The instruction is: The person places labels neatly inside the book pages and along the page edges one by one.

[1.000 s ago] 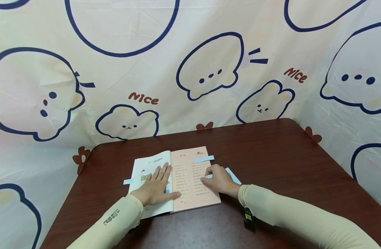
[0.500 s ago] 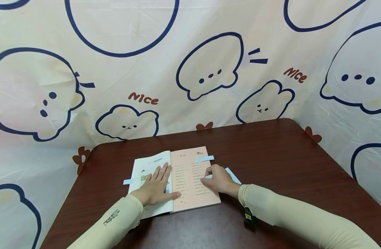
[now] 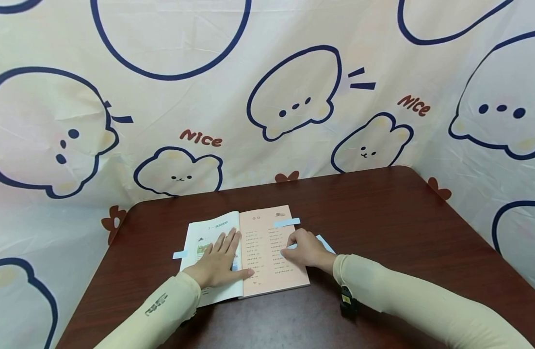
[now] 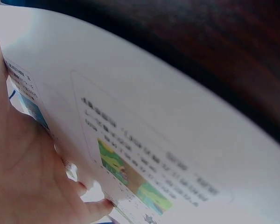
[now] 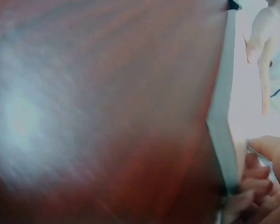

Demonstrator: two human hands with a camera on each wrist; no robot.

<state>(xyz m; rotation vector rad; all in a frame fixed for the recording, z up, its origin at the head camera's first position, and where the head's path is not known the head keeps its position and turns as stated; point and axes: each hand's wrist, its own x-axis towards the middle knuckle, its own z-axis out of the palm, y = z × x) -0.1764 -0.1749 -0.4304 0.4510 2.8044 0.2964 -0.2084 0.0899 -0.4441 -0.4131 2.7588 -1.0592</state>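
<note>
An open book lies on the table, with a white, illustrated left page [image 3: 206, 295] and a pink right page [image 3: 263, 286] of printed lines. My left hand [image 3: 217, 261] rests on the left page, fingers spread, thumb reaching across the fold; the left wrist view shows its palm side over the page [image 4: 144, 93]. At the right page's outer edge, my right hand [image 3: 308, 249] pinches a light blue sticky strip [image 3: 292, 246] between thumb and index finger, mostly hidden by the hand. The right wrist view shows its curled fingers [image 5: 259, 179] beside the book's edge.
One blue sticky strip [image 3: 287, 222] sticks out from the right page's upper edge, another [image 3: 179, 254] from the left side. More light blue paper [image 3: 325, 243] lies just beyond the right wrist. The dark wooden table [image 3: 363, 208] meets a patterned cloth [image 3: 293, 29] behind.
The right forearm and wrist have shifted very slightly left and up. The left hand and the book have stayed in place.
</note>
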